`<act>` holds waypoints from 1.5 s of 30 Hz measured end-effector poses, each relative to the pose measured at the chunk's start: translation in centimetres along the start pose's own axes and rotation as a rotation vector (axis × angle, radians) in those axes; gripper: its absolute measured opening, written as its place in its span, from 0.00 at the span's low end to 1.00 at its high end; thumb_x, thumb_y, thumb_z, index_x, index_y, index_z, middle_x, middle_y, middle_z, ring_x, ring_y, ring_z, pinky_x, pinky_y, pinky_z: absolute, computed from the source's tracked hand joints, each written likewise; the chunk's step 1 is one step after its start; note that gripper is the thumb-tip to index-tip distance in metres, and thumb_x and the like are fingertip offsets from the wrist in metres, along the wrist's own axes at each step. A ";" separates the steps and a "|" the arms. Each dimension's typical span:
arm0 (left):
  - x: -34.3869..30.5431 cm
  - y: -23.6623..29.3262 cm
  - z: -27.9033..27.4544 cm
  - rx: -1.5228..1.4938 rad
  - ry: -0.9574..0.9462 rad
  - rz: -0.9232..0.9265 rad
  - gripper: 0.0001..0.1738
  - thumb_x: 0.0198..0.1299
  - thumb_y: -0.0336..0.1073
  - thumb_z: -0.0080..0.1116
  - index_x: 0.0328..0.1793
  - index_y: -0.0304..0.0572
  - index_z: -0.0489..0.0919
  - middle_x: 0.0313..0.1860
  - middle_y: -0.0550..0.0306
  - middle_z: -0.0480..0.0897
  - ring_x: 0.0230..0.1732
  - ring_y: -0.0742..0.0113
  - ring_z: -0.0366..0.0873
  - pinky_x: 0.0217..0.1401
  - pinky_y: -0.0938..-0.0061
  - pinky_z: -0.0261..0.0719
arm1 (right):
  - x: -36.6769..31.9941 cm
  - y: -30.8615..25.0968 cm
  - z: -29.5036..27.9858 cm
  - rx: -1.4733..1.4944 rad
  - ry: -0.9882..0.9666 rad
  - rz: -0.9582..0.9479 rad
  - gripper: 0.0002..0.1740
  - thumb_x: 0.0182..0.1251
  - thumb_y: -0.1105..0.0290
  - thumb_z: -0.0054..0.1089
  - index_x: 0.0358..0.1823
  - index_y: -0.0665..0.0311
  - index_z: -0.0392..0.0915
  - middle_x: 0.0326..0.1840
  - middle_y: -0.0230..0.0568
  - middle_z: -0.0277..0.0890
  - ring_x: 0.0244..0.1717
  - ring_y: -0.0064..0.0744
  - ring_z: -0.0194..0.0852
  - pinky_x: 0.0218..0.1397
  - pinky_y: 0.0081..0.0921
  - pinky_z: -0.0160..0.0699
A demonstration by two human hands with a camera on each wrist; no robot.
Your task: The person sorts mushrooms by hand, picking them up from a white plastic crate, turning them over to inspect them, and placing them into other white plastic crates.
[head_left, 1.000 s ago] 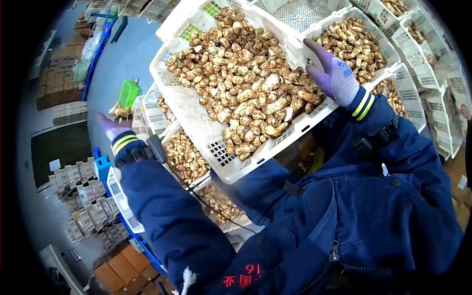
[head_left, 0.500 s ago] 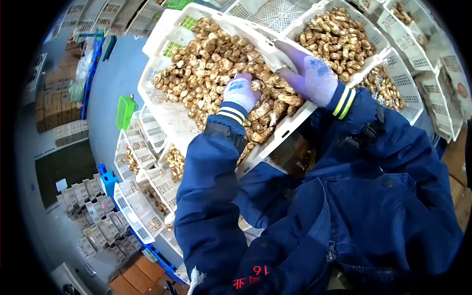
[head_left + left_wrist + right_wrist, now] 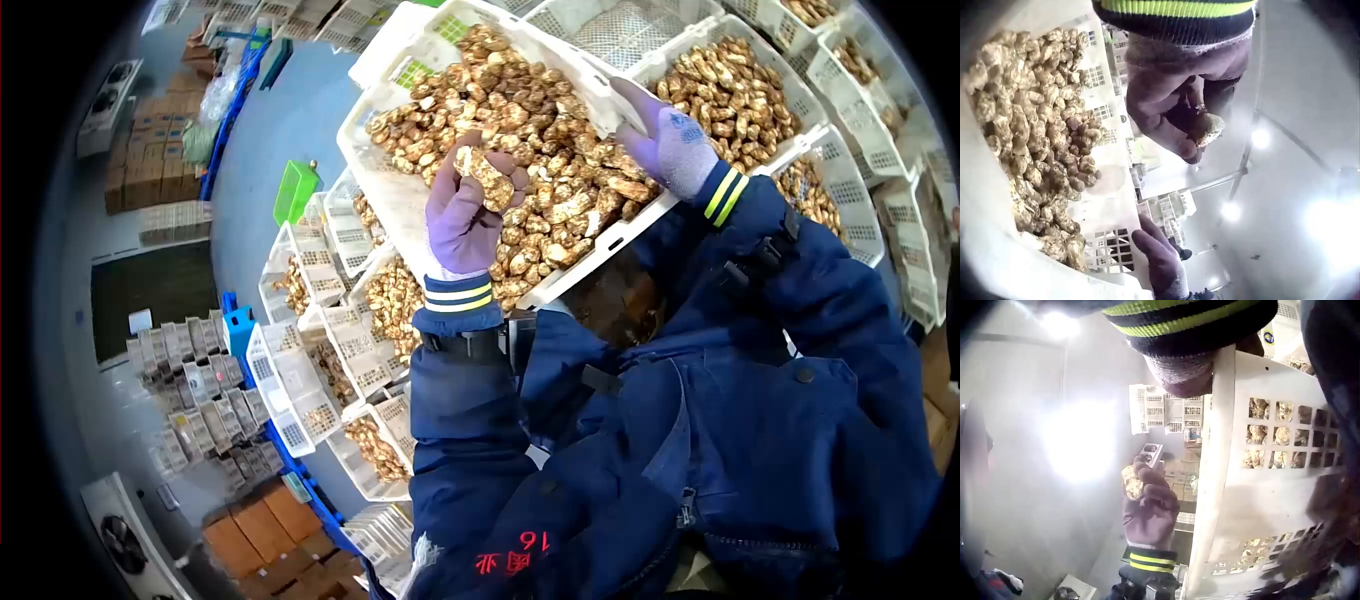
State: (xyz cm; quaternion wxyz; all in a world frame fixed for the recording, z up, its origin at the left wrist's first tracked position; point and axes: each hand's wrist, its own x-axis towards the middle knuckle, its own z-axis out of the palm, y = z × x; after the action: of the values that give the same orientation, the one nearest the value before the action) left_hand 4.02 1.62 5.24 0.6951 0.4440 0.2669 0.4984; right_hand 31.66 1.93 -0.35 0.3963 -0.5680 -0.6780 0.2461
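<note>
My gloved left hand [image 3: 465, 215] holds a knobbly cream-and-brown mushroom [image 3: 484, 178] between thumb and fingers, raised over a white plastic crate [image 3: 395, 205] heaped with similar mushrooms [image 3: 560, 150]. In the left wrist view the held mushroom [image 3: 1209, 128] pokes out past the fingertips; the right wrist view shows it [image 3: 1132, 482] against the room behind. At the crate's right wall, my gloved right hand [image 3: 672, 150] grips the rim, thumb on the inner side, the outer fingers mostly hidden. The crate sits at a tilt in front of me.
More white crates of mushrooms [image 3: 730, 95] stand behind and to the right. Smaller white baskets [image 3: 335, 345] holding mushrooms line the left, beside a green basket [image 3: 296, 192]. Cardboard boxes [image 3: 262, 525] and stacked white crates lie farther left on the floor.
The left hand came in from the far left near the green basket, dipped into the mushroom heap, and has risen with a mushroom. The right hand has stayed at the crate rim.
</note>
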 end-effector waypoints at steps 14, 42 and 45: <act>-38.9 12.3 -25.0 -0.072 1.405 0.463 0.26 0.66 0.47 0.52 0.60 0.32 0.70 0.58 0.37 0.76 0.59 0.47 0.75 0.66 0.52 0.75 | 0.9 2.8 0.9 0.177 -0.101 -0.020 0.32 0.70 0.64 0.55 0.75 0.61 0.61 0.69 0.50 0.69 0.65 0.39 0.71 0.68 0.29 0.66; 6.6 -5.9 2.3 1.177 -0.271 -0.661 0.31 0.46 0.39 0.67 0.58 0.34 0.79 0.40 0.45 0.85 0.39 0.59 0.85 0.48 0.69 0.82 | -0.2 -0.2 -0.2 0.016 -0.014 0.068 0.31 0.68 0.64 0.56 0.71 0.64 0.64 0.62 0.60 0.73 0.62 0.52 0.74 0.63 0.36 0.73; 6.9 -2.7 -4.3 0.315 -0.062 -0.500 0.28 0.54 0.29 0.54 0.64 0.29 0.72 0.51 0.40 0.81 0.50 0.47 0.82 0.57 0.57 0.82 | -0.2 -0.3 -0.2 0.007 -0.022 0.087 0.31 0.68 0.63 0.55 0.71 0.64 0.63 0.62 0.60 0.73 0.62 0.52 0.74 0.63 0.36 0.73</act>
State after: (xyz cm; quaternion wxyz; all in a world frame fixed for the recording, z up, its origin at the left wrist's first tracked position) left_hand 4.29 9.24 1.33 0.7267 0.4817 0.4207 0.2507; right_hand 31.63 1.67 -0.02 0.3799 -0.5926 -0.6562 0.2719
